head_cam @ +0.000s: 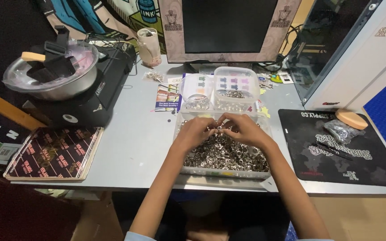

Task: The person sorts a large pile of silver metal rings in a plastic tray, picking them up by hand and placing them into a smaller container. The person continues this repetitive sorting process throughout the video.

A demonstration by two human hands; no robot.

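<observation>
A clear plastic tub (222, 173) at the desk's front edge is filled with small silver metal rings (222, 154). Both hands hover over it, fingertips meeting at the middle. My left hand (195, 132) and my right hand (244, 129) pinch a small metal ring piece (219, 129) between their fingertips. Behind the tub stand a round clear container (196, 91) and a square clear container (236, 88), each holding more silver rings.
A black machine (88, 96) with a metal bowl (52, 73) of black parts sits at the left, a stack of dark printed sheets (54, 152) before it. A monitor (228, 29) stands behind. A black mat (340, 149) with a bag and tweezers lies at right.
</observation>
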